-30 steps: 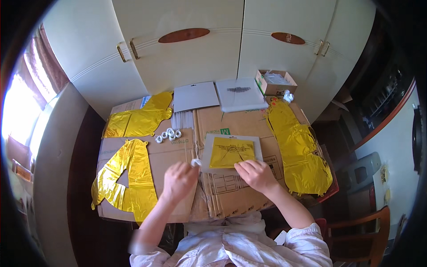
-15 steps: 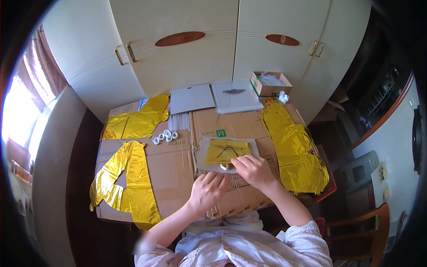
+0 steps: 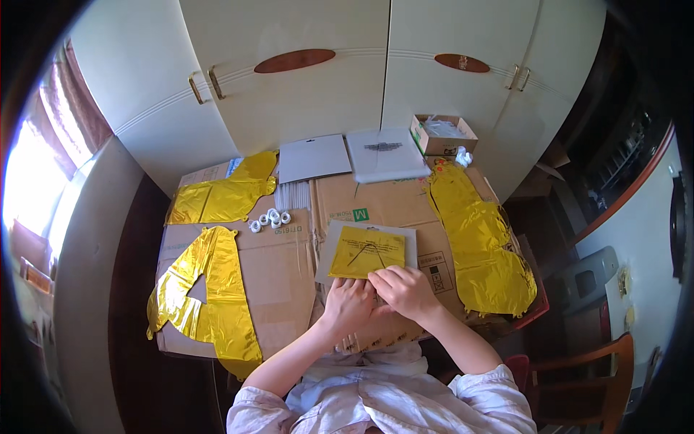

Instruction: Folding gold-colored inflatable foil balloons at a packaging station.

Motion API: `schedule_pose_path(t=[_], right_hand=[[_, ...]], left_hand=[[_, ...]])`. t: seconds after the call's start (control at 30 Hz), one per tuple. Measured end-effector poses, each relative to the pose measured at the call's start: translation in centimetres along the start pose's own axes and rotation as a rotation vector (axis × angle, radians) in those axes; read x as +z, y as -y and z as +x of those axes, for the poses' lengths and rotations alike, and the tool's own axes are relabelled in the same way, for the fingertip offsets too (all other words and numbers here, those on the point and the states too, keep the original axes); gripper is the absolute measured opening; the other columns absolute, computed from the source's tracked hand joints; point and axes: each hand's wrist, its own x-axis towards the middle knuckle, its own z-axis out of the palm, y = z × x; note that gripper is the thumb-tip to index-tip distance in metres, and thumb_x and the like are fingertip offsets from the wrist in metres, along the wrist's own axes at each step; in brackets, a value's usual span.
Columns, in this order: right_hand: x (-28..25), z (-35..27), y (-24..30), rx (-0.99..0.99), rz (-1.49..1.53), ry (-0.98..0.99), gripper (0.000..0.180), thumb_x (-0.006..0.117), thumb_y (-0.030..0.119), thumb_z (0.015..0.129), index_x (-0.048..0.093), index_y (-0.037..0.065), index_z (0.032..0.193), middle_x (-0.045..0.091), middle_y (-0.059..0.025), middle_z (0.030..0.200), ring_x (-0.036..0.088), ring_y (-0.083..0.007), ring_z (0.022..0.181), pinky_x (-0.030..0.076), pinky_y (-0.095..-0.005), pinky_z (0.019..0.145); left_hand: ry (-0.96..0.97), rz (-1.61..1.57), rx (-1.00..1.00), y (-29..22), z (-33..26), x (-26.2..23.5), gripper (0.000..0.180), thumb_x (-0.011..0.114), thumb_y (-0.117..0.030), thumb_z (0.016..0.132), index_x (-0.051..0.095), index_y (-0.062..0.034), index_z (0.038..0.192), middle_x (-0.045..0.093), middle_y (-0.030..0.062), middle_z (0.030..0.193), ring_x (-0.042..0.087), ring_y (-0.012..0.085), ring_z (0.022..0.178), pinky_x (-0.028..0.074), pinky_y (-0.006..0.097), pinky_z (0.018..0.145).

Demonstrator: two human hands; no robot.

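A folded gold foil balloon (image 3: 371,251) with dark printed lines lies on a grey card (image 3: 327,249) in front of me. My right hand (image 3: 407,291) pinches the balloon's near edge between thumb and fingers. Just left of it, my left hand (image 3: 352,304) has its fingers stretched forward, the tips hidden beneath that edge, and its thumb spread to the right. The white ring seen earlier by the card's near edge is out of sight. Several small white rings (image 3: 271,218) lie in a cluster to the left.
Unfolded gold foil balloons lie at the left front (image 3: 224,289), left back (image 3: 217,201) and right (image 3: 473,246) of the cardboard-covered table (image 3: 278,267). Along the back are a grey board (image 3: 314,159), a clear plastic bag (image 3: 387,165) and an open box (image 3: 444,141). A wooden chair (image 3: 614,376) stands right.
My left hand has opened from a fist and moved forward, its fingertips under the balloon's edge. My right hand has shifted slightly nearer to me. The white ring is now hidden.
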Motion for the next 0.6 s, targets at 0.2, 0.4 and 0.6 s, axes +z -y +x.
schedule_pose_path(t=[0.2,0.4,0.6], right_hand=[[1.0,-1.8,0.3,0.034,0.007,0.020,0.021,0.071,0.013,0.072,0.070,0.008,0.092,0.066,0.0011,0.086,0.065,-0.0142,0.081,0.054,-0.0283,0.066],[2.1,-3.4,1.5,0.095,0.106,0.066,0.011,0.071,0.016,0.078,0.070,0.011,0.088,0.067,0.0010,0.087,0.065,-0.0167,0.083,0.054,-0.0327,0.073],[4.1,2.8,0.6,0.210,0.117,0.101,0.040,0.063,0.029,0.089,0.062,0.008,0.123,0.057,-0.0122,0.130,0.048,-0.0305,0.127,0.033,-0.0504,0.110]], left_hand=[[0.084,-0.007,0.044,-1.1,-2.7,-1.1,0.062,0.071,-0.045,0.078,0.059,0.0004,0.119,0.057,0.0138,0.130,0.046,0.0305,0.130,0.033,0.053,0.108],[0.347,-0.261,-0.162,1.2,-6.3,-6.8,0.031,0.067,-0.028,0.081,0.065,-0.0068,0.104,0.065,0.0105,0.107,0.064,0.0264,0.100,0.053,0.039,0.081],[-0.122,-0.058,-0.475,15.2,-3.0,-4.8,0.014,0.060,-0.019,0.087,0.068,-0.0091,0.093,0.065,0.0126,0.091,0.064,0.0318,0.090,0.053,0.043,0.077]])
